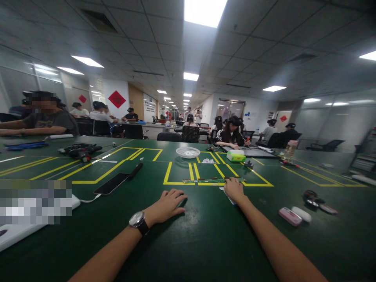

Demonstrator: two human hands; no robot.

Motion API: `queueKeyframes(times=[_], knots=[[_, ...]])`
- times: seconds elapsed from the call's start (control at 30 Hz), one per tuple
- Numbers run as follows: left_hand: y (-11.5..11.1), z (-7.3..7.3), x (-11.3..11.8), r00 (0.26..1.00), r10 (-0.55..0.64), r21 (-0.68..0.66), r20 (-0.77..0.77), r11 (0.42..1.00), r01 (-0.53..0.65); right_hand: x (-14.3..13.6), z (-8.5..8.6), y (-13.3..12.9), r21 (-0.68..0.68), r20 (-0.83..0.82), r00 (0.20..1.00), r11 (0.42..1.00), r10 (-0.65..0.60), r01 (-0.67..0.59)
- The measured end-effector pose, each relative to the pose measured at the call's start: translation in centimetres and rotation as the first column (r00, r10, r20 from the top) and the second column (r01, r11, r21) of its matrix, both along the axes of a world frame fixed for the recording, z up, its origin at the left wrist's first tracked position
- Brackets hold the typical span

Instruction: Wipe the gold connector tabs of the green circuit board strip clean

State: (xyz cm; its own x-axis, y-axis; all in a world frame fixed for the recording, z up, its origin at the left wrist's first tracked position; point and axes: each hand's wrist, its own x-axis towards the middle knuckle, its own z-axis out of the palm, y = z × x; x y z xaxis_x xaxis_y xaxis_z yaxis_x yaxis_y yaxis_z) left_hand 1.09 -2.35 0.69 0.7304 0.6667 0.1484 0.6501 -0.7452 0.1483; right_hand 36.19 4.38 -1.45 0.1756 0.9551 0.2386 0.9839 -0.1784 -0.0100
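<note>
right hand at green strip

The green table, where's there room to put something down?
The table is bare between the left hand and right hand, and between the left hand and phone. It's crowded around the green strip: tissue pack and plate sit beyond.
</note>
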Motion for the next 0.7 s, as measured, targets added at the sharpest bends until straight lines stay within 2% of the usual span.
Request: queueKeyframes(times=[0.37, 0.7], knots=[[0.01, -0.2, 0.08, 1.0, 0.0, 0.003, 0.006, 1.0, 0.0, 0.75, -0.53, 0.41, -0.048, -0.024, 1.0, 0.999, -0.004, 0.003], [0.17, -0.37, -0.04, 1.0, -0.004, 0.001, -0.004, 1.0, 0.004, -0.18, 0.23, -0.17, 0.058, 0.013, 0.998, 0.997, 0.053, -0.054]])
